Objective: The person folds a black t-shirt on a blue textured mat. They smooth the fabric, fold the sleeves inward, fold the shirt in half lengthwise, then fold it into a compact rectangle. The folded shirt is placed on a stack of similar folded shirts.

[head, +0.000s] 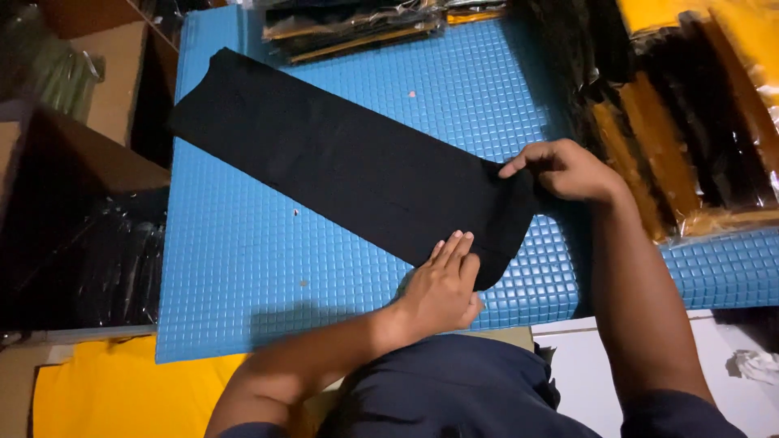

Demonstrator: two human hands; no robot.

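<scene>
A long strip of black cloth [341, 162] lies folded flat and diagonal on a blue grid-textured mat [235, 268], running from the mat's far left to its near right. My left hand [442, 288] presses flat on the cloth's near edge, fingers together. My right hand [564, 170] pinches the cloth's right end, where the fabric curls over.
Stacks of black and yellow items in clear plastic bags [690, 122] lie at the right, more [357, 24] at the mat's far edge. Cardboard boxes [97, 73] and dark bagged goods [81, 259] stand at the left. Yellow cloth [122, 389] lies near left.
</scene>
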